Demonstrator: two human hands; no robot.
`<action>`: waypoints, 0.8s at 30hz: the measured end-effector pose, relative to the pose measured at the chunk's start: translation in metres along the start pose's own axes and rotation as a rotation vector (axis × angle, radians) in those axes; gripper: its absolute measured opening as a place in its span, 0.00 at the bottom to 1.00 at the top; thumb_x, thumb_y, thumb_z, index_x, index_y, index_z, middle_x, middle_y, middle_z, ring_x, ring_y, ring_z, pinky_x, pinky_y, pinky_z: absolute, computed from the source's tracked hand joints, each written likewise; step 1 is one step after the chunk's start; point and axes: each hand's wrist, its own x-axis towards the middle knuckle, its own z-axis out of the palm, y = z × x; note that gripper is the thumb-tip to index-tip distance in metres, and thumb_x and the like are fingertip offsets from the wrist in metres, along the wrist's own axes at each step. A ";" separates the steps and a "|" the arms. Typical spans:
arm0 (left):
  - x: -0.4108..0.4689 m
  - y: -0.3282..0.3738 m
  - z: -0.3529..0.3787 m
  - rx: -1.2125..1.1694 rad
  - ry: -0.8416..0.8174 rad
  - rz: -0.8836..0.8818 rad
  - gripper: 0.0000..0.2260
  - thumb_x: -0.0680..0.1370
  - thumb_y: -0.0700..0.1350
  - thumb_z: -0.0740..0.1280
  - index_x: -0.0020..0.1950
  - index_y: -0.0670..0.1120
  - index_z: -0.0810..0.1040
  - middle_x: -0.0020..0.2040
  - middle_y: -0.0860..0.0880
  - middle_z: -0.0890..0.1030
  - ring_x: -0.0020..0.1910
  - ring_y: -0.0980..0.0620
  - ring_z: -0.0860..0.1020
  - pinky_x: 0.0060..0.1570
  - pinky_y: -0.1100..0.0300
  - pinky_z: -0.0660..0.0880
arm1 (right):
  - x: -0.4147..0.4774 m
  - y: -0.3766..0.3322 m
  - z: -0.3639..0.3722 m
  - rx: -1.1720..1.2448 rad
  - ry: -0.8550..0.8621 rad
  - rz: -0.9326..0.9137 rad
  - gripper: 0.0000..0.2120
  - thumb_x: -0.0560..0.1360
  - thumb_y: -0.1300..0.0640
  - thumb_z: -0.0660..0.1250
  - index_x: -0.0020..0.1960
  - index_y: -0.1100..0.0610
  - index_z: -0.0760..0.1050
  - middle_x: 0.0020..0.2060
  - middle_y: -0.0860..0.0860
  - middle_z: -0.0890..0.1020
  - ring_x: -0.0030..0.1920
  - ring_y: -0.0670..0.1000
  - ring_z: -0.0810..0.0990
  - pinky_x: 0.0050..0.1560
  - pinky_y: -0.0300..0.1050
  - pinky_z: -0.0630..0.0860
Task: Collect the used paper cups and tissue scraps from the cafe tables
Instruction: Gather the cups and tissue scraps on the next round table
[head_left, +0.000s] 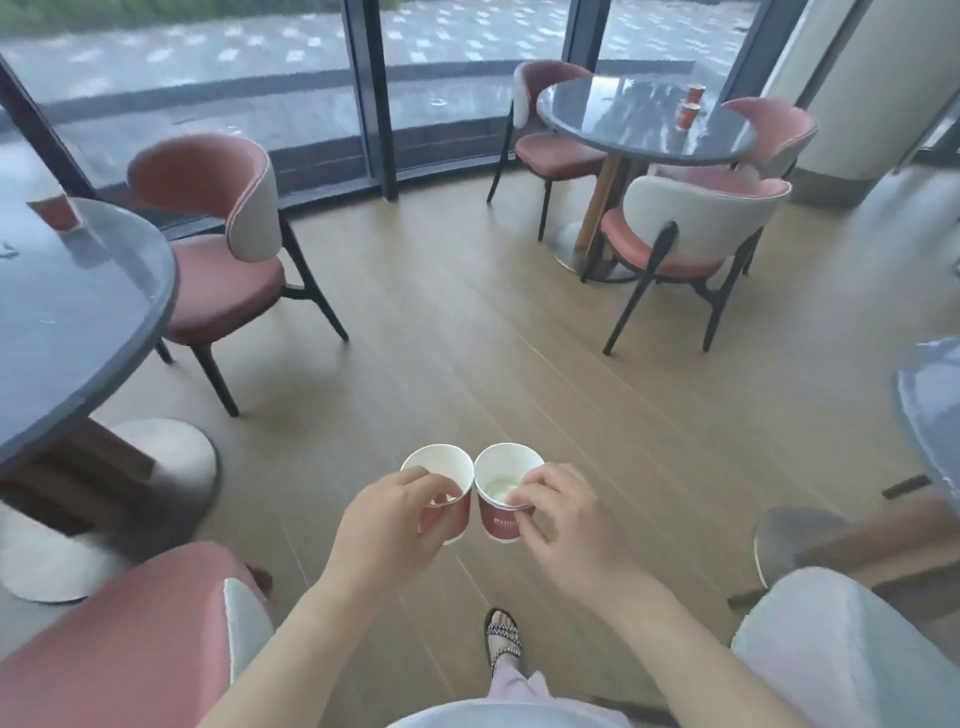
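A: What's held?
B: The left hand's (395, 514) fingers (431, 484) grip one red paper cup (461, 519) at its rim. The right hand's (563, 519) fingers (530, 492) pinch the second cup's (503, 522) rim. The two touch above the floor (467, 338).
A: Handling?
B: Light, thin-walled, probably crushable, so hold gently at the stiffer rim. A third cup (54, 210) stands on the left tabletop (78, 322), two more cups (691, 106) on the far tabletop (623, 122).

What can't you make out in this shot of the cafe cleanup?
Head view:
- Print on the right cup: too blurred to read.
- Inside of the left cup: partly hidden by the left hand.
- Two far cups: too small to see contents.
- The left table and the right table: cut off by frame edges.
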 end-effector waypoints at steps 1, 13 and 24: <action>0.016 -0.002 0.001 0.006 0.015 -0.017 0.03 0.71 0.43 0.70 0.41 0.51 0.81 0.38 0.55 0.81 0.35 0.52 0.78 0.31 0.59 0.72 | 0.020 0.010 0.000 0.005 -0.007 -0.025 0.09 0.67 0.67 0.70 0.42 0.53 0.79 0.39 0.47 0.78 0.44 0.48 0.76 0.42 0.39 0.73; 0.139 -0.056 -0.002 0.116 0.111 -0.247 0.06 0.71 0.41 0.69 0.46 0.50 0.81 0.42 0.55 0.82 0.40 0.50 0.79 0.34 0.61 0.66 | 0.196 0.065 0.044 0.083 -0.143 -0.244 0.11 0.64 0.70 0.72 0.40 0.56 0.79 0.39 0.49 0.80 0.44 0.45 0.72 0.49 0.26 0.63; 0.195 -0.191 -0.060 0.114 0.277 -0.483 0.02 0.72 0.45 0.72 0.44 0.50 0.81 0.39 0.56 0.81 0.35 0.52 0.79 0.33 0.58 0.73 | 0.351 0.001 0.171 0.197 -0.352 -0.417 0.06 0.68 0.67 0.71 0.42 0.57 0.80 0.41 0.50 0.80 0.45 0.53 0.78 0.43 0.41 0.74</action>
